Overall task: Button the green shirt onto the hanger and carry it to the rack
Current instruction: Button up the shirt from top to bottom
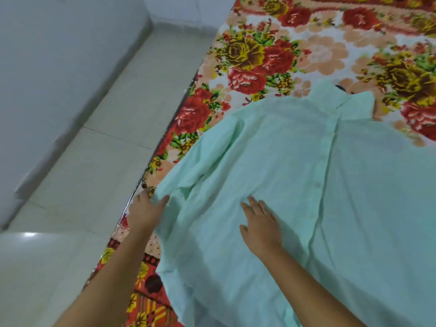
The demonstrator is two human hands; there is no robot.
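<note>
The pale green shirt (295, 185) lies spread flat on a flowered blanket, collar at the far end, its button placket running down the middle with the front closed. A small dark tip of the hanger (341, 88) shows just beyond the collar; the rest is hidden under the cloth. My left hand (144, 211) rests on the end of the shirt's left sleeve at the blanket's edge, fingers apart. My right hand (260, 224) lies flat on the shirt's front, fingers spread, holding nothing.
The red, yellow and orange flowered blanket (271, 55) covers the surface under the shirt. To the left is a pale tiled floor (94, 161) and a grey-white wall (59, 55). No rack is in view.
</note>
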